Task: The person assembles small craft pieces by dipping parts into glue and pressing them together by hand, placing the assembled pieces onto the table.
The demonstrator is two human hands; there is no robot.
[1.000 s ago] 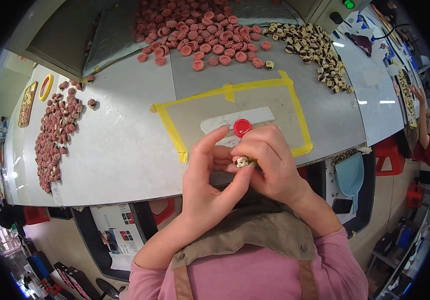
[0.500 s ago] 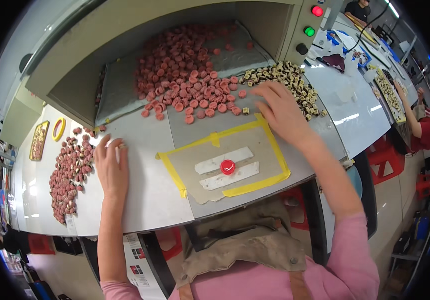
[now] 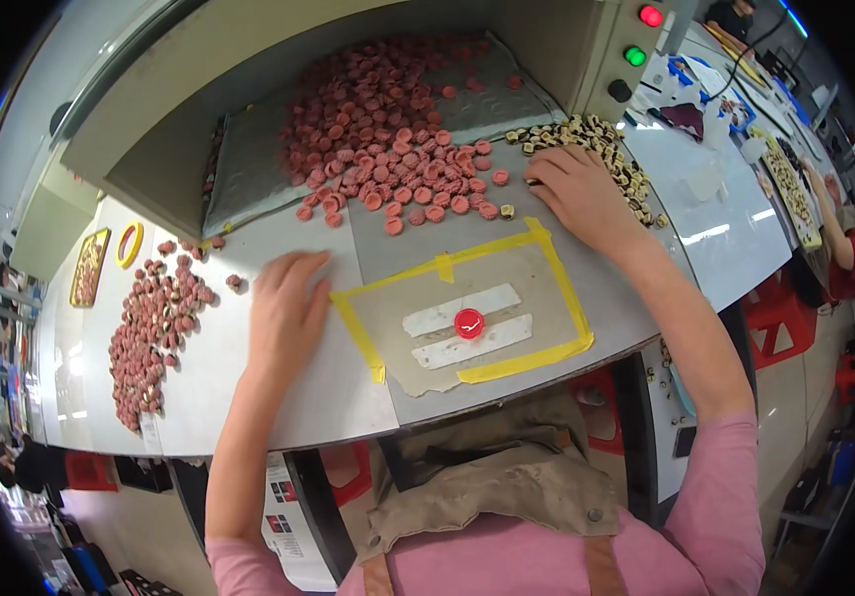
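My left hand [image 3: 290,308] is above the table left of the taped sheet, its fingers loosely spread with nothing visible in them. A small pink-and-cream piece [image 3: 236,283] lies on the table beside it. My right hand [image 3: 583,199] is at the near edge of a heap of small cream-and-dark blocks [image 3: 614,159], its fingertips closed on one dark-sided block [image 3: 535,182]. Between the hands, a red round cup [image 3: 468,324] with a white mark inside sits between two white strips on the sheet [image 3: 547,298]. Small ridged pink cups [image 3: 388,169] heap up beyond it.
A boxy machine [image 3: 159,139] arches over the pink heap, with a red and a green light at its right. Joined pink-and-cream pieces [image 3: 154,338] spread at the left, near a tape roll [image 3: 130,244] and a small tray [image 3: 90,268]. Other people sit at the far right.
My left hand has moved right, leaving a pink-and-cream piece on the table. My right hand stays by the block heap, its fingertips now closed on a block. The view has shifted slightly.
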